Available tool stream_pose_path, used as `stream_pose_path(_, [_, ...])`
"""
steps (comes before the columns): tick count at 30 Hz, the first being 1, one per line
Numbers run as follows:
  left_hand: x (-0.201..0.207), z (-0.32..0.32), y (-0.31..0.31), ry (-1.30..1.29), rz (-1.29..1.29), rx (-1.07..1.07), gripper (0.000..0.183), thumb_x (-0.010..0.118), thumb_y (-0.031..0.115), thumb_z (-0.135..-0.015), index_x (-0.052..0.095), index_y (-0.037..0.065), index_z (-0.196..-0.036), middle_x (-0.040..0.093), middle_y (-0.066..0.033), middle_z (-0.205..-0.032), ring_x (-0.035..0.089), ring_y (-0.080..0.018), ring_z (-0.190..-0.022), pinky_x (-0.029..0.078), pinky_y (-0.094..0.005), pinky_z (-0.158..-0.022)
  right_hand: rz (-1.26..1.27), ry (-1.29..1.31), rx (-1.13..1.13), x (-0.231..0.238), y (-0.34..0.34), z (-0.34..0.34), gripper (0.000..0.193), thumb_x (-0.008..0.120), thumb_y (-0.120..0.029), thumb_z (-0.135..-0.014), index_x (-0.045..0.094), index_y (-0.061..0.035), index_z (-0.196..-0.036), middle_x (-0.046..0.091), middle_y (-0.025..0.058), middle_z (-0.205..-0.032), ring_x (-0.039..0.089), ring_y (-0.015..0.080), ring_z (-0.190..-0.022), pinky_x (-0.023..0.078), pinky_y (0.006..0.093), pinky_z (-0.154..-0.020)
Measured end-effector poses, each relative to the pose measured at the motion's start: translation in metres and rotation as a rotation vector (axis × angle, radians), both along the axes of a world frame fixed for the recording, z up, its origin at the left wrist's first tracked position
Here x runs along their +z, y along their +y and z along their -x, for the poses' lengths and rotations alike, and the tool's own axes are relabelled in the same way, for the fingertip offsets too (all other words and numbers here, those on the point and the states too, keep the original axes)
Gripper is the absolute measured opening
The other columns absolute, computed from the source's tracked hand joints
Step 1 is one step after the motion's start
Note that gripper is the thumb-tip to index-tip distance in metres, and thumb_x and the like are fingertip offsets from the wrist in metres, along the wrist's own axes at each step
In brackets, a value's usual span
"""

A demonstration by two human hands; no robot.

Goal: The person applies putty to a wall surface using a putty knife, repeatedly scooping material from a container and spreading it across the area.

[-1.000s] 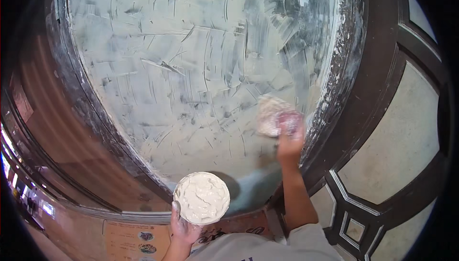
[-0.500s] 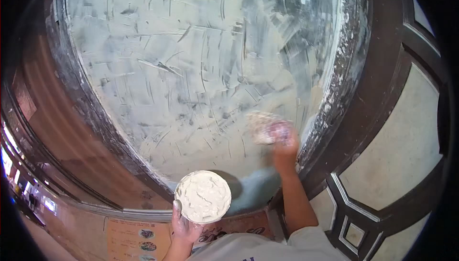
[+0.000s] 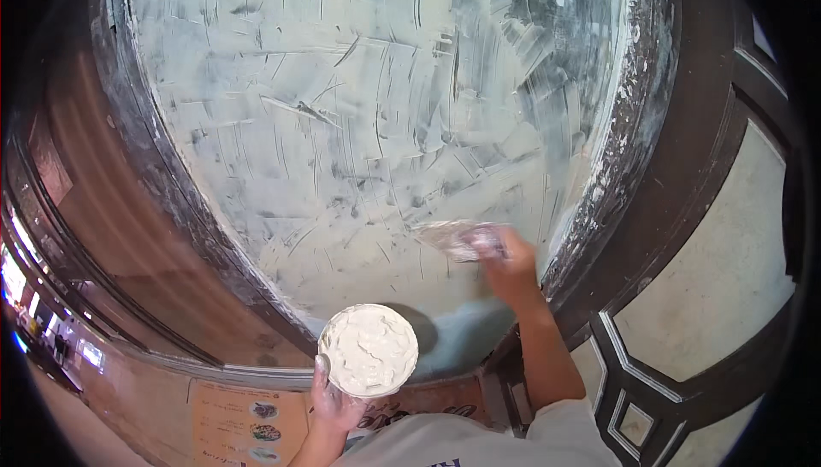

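Observation:
My left hand [image 3: 336, 409] grips a round tub [image 3: 368, 350] from below and the side, its thumb at the rim. Thick off-white putty, ridged on top, fills the tub almost to the brim. In my right hand [image 3: 513, 268] is a putty knife [image 3: 446, 236], smeared with putty and blurred by motion. Its blade lies at the lower part of a large upright panel [image 3: 359, 125], pointing left; whether the edge touches cannot be made out. Pale, streaky putty coats the panel, with darker patches at the upper right and a bluish area at the bottom.
Rough, putty-spotted borders flank the panel, one on the left [image 3: 184, 168] and one on the right [image 3: 620, 125]. A dark door with pale inset panels [image 3: 701, 253] stands at the right. Brown glossy panelling [image 3: 111, 185] is on the left. An orange printed sheet [image 3: 248, 424] lies low near my left arm.
The putty knife has moved left across the panel, its blade now seen more edge-on. My left hand still holds the tub in nearly the same place. The view has shifted slightly.

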State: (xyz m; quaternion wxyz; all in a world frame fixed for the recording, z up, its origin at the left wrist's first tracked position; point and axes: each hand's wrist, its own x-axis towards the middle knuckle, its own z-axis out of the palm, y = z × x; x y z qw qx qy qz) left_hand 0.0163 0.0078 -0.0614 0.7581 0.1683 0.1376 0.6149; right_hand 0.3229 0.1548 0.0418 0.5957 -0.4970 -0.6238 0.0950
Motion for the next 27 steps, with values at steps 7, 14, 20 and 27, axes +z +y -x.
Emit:
stream_pose_path(7, [0.006, 0.001, -0.003, -0.021, -0.033, 0.038, 0.073, 0.044, 0.055, -0.099, 0.027, 0.012, -0.155, 0.031, -0.0166, -0.158, 0.038, -0.0396, -0.14, 0.037, -0.0597, -0.111, -0.294, 0.54, 0.084, 0.032, -0.001, 0.009, 0.02, 0.065, -0.014, -0.095, 0.061, 0.0049, -0.103, 0.069, 0.0198, -0.09, 0.067, 0.0199, -0.089, 0.052, 0.0376, -0.081])
stream_pose_path(14, [0.008, 0.009, -0.008, -0.016, -0.097, -0.034, 0.075, 0.044, 0.056, -0.099, 0.022, 0.013, -0.156, 0.029, -0.0166, -0.159, 0.036, -0.0394, -0.142, 0.035, -0.0606, -0.113, -0.141, 0.305, -0.035, 0.025, -0.002, -0.003, 0.017, 0.066, -0.012, -0.091, 0.062, 0.0021, -0.101, 0.069, 0.0173, -0.098, 0.068, 0.0277, -0.088, 0.052, 0.0362, -0.08])
stream_pose_path(20, [0.004, 0.012, -0.006, 0.029, -0.032, -0.015, 0.076, 0.044, 0.057, -0.098, 0.023, 0.013, -0.156, 0.028, -0.017, -0.159, 0.035, -0.0412, -0.142, 0.037, -0.0625, -0.11, -0.282, -0.372, 0.189, -0.015, 0.012, 0.017, 0.022, 0.065, -0.012, -0.091, 0.063, 0.003, -0.107, 0.069, 0.0204, -0.095, 0.068, 0.0357, -0.083, 0.054, 0.0395, -0.08])
stream_pose_path(27, [0.007, 0.016, -0.013, -0.051, -0.066, -0.029, 0.074, 0.043, 0.056, -0.099, 0.024, 0.013, -0.156, 0.028, -0.0164, -0.16, 0.035, -0.0418, -0.142, 0.038, -0.0614, -0.109, -0.234, 0.119, 0.154, 0.02, 0.002, 0.028, 0.01, 0.065, -0.009, -0.093, 0.063, -0.0022, -0.099, 0.069, 0.0152, -0.091, 0.068, 0.0227, -0.08, 0.052, 0.0335, -0.073])
